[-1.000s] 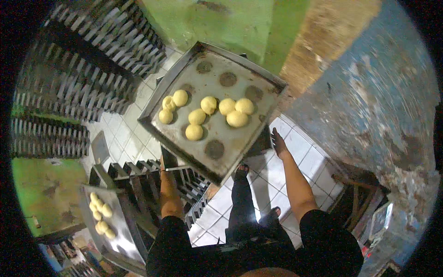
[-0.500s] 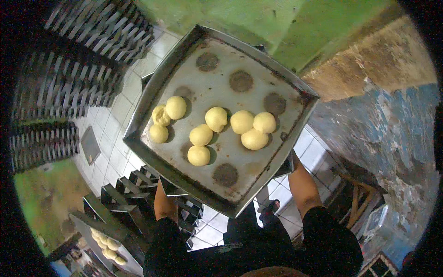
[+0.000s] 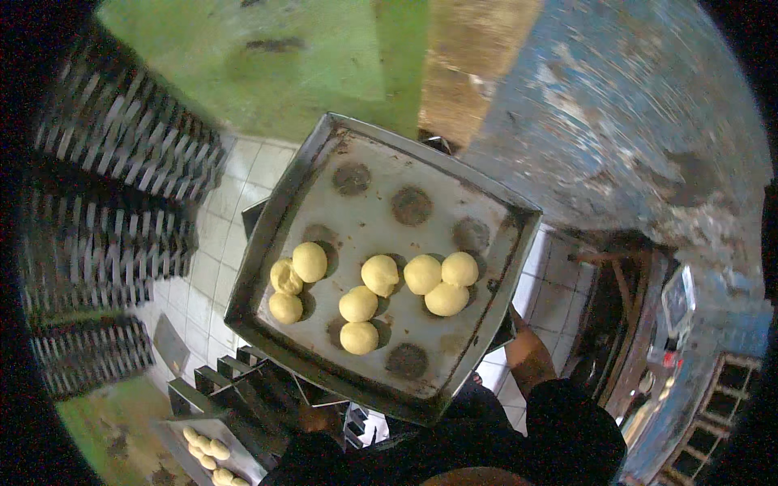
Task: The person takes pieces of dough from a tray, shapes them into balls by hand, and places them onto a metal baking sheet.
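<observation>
In front of my body I carry a square metal baking tray (image 3: 381, 174) with raised sides. Several round pale-yellow dough balls (image 3: 309, 262) rest on it in three touching clusters; one at the left looks wrinkled. Dark round stains mark the bare metal. My left hand (image 3: 321, 417) supports the tray's near left side, mostly hidden beneath it and in shadow. On the near right side is my right hand (image 3: 516, 327), its fingers also out of sight under the rim. Dark pointed metal corners (image 3: 253, 217) jut out below the tray's sides.
Tall stacks of dark trays (image 3: 121, 243) stand along the left. Another tray (image 3: 182, 441) with dough balls lies at the lower left, beside more stacked metal. A peeling blue wall (image 3: 600, 105) rises on the right, near wooden furniture (image 3: 628, 324) and a pale boxy device (image 3: 678, 300).
The tray sits lower in view and the surroundings have turned, bringing more blue wall and the right-hand furniture into sight. The dough balls keep their places on the tray.
</observation>
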A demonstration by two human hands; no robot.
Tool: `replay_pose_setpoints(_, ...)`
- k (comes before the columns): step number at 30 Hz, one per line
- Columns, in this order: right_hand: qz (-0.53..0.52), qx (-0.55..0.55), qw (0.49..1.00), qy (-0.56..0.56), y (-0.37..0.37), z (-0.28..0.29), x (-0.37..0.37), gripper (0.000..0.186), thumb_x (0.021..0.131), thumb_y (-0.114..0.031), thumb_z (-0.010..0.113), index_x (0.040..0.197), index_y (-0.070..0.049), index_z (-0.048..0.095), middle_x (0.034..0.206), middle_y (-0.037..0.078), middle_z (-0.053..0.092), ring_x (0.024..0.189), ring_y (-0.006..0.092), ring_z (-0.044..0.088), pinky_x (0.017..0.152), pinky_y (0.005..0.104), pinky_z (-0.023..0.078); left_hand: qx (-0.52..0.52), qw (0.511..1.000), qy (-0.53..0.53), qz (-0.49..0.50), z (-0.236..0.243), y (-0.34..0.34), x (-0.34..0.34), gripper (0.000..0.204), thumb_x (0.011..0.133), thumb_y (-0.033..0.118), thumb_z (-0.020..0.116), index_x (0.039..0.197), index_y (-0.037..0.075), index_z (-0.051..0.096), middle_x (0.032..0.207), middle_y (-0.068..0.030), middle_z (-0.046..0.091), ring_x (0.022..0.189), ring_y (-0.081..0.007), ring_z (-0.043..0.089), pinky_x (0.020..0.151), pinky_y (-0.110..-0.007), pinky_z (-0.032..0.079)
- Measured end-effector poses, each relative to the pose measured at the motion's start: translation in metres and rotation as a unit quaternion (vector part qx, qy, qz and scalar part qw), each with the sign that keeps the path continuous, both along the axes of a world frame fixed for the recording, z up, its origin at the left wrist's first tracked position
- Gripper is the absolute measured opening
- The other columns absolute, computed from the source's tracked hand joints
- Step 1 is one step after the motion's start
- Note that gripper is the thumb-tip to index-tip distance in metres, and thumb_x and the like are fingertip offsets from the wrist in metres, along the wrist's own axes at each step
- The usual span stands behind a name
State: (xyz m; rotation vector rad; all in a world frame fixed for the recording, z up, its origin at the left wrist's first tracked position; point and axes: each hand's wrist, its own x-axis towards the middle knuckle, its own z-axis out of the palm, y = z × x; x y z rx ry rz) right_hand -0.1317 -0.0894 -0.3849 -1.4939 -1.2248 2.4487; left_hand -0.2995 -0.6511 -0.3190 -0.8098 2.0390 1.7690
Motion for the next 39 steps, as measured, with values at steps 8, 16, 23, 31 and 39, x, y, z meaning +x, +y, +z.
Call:
replay_pose_setpoints(8, -0.126, 0.043, 0.991, 0.011, -0.095, 0.055, 0.059, 0.067, 0.099, -0.053, 0.058, 0.147, -0.007, 0.052, 0.143, 0.013, 0.057, 0.129, 0.0287, 0.053, 0.106, 0.0422, 0.041, 0.018, 0.980, 0.052, -0.189, 0.018, 0.012, -0.106, 0.045, 0.108, 0.023, 0.051, 0.147, 0.001, 0.048, 0.137, -0.0108, 0.059, 0.119, -0.0251, 0.060, 0.100, -0.035, 0.049)
replay_pose_setpoints(16, -0.344, 0.135, 0.925, 0.083, -0.205, 0.180, 0.094, 0.066, 0.100, -0.052, 0.058, 0.147, -0.006, 0.052, 0.143, 0.013, 0.058, 0.128, 0.0290, 0.054, 0.106, 0.0420, 0.042, 0.076, 0.862, 0.125, -0.485, 0.118, 0.116, -0.197, 0.043, 0.108, 0.022, 0.051, 0.145, 0.001, 0.049, 0.135, -0.0106, 0.059, 0.117, -0.0244, 0.061, 0.099, -0.034, 0.050)
replay_pose_setpoints(23, -0.581, 0.207, 0.785, 0.059, -0.331, 0.264, 0.122, 0.065, 0.100, -0.051, 0.059, 0.147, -0.006, 0.052, 0.142, 0.013, 0.058, 0.128, 0.0292, 0.054, 0.105, 0.0419, 0.042, 0.114, 0.721, 0.130, -0.670, 0.159, 0.198, -0.237, 0.041, 0.108, 0.021, 0.051, 0.144, 0.001, 0.050, 0.133, -0.0105, 0.060, 0.115, -0.0239, 0.061, 0.098, -0.034, 0.050)
replay_pose_setpoints(31, -0.799, 0.218, 0.556, -0.073, -0.555, 0.310, 0.130, 0.064, 0.100, -0.049, 0.059, 0.146, -0.005, 0.052, 0.141, 0.014, 0.059, 0.127, 0.0294, 0.054, 0.105, 0.0417, 0.042, 0.139, 0.584, 0.089, -0.795, 0.167, 0.292, -0.244, 0.040, 0.108, 0.020, 0.052, 0.143, 0.001, 0.050, 0.131, -0.0103, 0.061, 0.114, -0.0232, 0.062, 0.096, -0.033, 0.051)
replay_pose_setpoints(39, -0.878, 0.115, 0.454, -0.099, -0.660, 0.245, -0.130, 0.064, 0.100, -0.048, 0.059, 0.146, -0.004, 0.053, 0.140, 0.014, 0.059, 0.127, 0.0296, 0.055, 0.105, 0.0415, 0.042, 0.178, 0.466, 0.078, -0.863, 0.155, 0.347, -0.333, 0.038, 0.108, 0.019, 0.052, 0.141, 0.001, 0.051, 0.129, -0.0101, 0.061, 0.112, -0.0226, 0.062, 0.095, -0.032, 0.051)
